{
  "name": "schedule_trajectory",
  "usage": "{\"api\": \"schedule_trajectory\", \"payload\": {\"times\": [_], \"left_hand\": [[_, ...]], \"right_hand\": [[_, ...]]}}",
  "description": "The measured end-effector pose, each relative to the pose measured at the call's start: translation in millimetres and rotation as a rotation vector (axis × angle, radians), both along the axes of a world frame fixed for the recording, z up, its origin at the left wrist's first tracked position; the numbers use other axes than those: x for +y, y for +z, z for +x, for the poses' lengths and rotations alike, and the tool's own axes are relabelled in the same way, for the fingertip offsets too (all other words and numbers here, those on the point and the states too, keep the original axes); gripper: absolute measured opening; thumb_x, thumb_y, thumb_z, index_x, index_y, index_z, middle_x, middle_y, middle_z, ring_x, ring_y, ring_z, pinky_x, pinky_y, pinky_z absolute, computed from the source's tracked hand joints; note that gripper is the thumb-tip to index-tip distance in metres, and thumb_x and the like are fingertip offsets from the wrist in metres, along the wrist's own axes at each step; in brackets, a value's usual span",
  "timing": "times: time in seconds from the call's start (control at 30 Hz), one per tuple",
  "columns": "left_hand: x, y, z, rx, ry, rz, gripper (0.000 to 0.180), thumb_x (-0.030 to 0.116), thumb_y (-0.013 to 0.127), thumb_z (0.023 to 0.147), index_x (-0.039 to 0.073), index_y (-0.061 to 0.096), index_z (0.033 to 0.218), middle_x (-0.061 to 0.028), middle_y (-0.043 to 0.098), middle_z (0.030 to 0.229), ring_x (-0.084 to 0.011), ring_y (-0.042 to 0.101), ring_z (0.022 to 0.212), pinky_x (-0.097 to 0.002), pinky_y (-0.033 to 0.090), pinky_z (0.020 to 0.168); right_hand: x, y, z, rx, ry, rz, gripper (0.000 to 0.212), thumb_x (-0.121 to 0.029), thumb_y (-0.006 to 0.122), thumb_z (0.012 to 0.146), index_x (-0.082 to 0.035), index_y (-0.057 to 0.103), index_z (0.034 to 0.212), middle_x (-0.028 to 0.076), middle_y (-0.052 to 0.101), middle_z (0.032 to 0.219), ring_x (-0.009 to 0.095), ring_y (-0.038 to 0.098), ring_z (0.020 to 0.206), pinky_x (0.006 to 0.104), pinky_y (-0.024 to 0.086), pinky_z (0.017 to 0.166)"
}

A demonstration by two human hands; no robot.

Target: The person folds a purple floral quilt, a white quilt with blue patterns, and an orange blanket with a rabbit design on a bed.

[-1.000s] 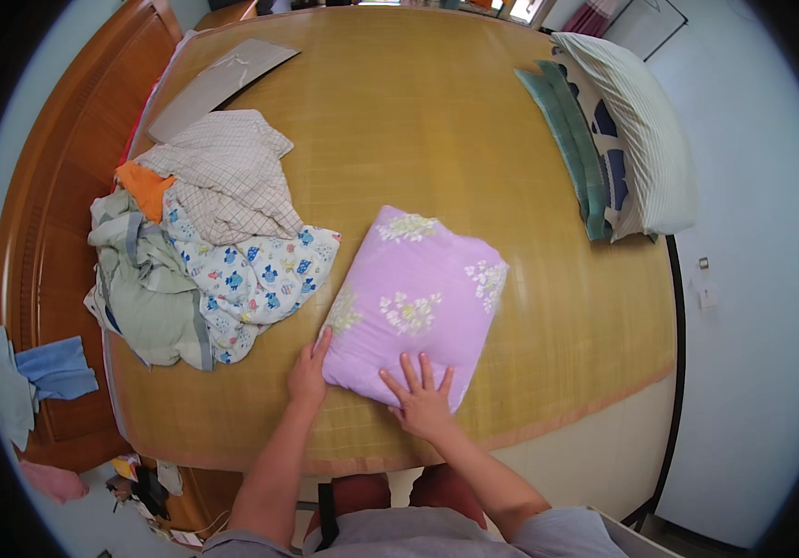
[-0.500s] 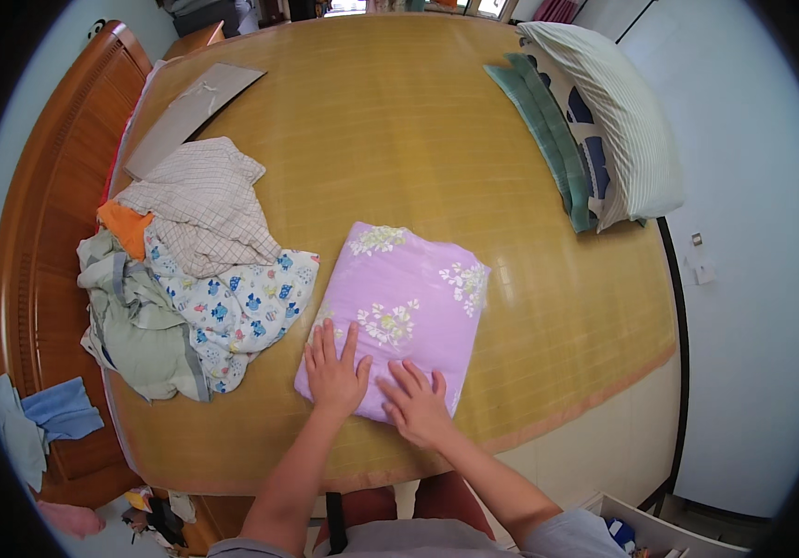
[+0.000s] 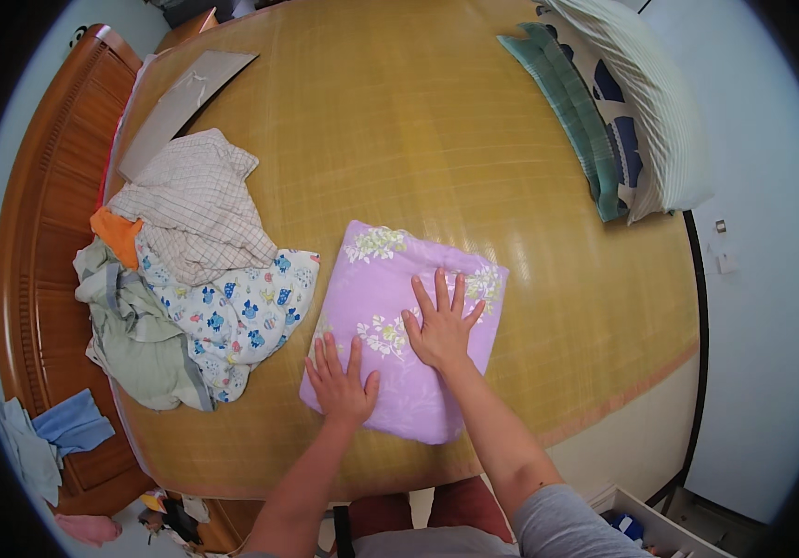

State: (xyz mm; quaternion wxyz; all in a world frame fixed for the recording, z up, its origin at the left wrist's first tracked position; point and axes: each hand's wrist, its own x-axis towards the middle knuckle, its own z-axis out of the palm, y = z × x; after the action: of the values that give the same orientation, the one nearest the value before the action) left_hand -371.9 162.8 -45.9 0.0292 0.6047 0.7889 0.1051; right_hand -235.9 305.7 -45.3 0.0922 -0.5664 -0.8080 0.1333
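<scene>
A folded purple quilt [image 3: 371,279] with white and green flower prints lies on the woven bed mat [image 3: 371,121]. My left hand [image 3: 343,386] rests on its lower left part, palm down with the fingers spread. Farther up and to the right, my right hand [image 3: 441,325] lies on the quilt, its fingers spread wide. Neither hand grips anything. The quilt is a rough square, slightly turned, and its near edge sits close to the bed's front side.
Left of the quilt is a heap: a checked cloth [image 3: 195,205], a cloth with blue animal prints [image 3: 250,316] and a grey-green cloth [image 3: 134,335]. A flat grey board [image 3: 176,107] lies behind. Pillows [image 3: 650,112] stand at the far right. A wooden headboard [image 3: 51,242] borders the left.
My right hand has moved up and right across the quilt, from its near edge to its right middle. My left hand stays near the lower left. The whole view has shifted slightly.
</scene>
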Motion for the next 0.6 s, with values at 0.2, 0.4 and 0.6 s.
{"api": "schedule_trajectory", "payload": {"times": [0.2,0.4,0.6], "left_hand": [[6,-27,-5,-0.018,0.039,0.008,0.057,0.045,0.043,0.085,0.017,0.04,0.135,-0.0231,0.023,0.143,-0.042,0.021,0.131,-0.0605,0.015,0.103],[11,-39,-11,-0.037,0.03,0.088,0.056,0.044,0.037,0.087,0.012,0.043,0.132,-0.0238,0.026,0.142,-0.042,0.024,0.13,-0.0591,0.015,0.103],[14,-42,-12,-0.036,0.031,0.133,0.055,0.043,0.036,0.087,0.011,0.043,0.131,-0.0238,0.027,0.141,-0.0418,0.026,0.129,-0.0582,0.017,0.103]], "right_hand": [[10,-19,-8,0.001,0.004,-0.032,0.056,-0.047,0.046,0.085,-0.028,0.037,0.137,0.012,0.02,0.148,0.039,0.005,0.137,0.0741,-0.001,0.094],[16,-32,-12,-0.002,0.011,-0.029,0.058,-0.047,0.046,0.084,-0.028,0.036,0.137,0.012,0.019,0.148,0.04,0.003,0.137,0.075,-0.002,0.093],[19,-36,-14,0.01,0.004,-0.024,0.057,-0.048,0.046,0.084,-0.028,0.036,0.137,0.012,0.018,0.148,0.039,0.003,0.137,0.0742,-0.002,0.093]]}}
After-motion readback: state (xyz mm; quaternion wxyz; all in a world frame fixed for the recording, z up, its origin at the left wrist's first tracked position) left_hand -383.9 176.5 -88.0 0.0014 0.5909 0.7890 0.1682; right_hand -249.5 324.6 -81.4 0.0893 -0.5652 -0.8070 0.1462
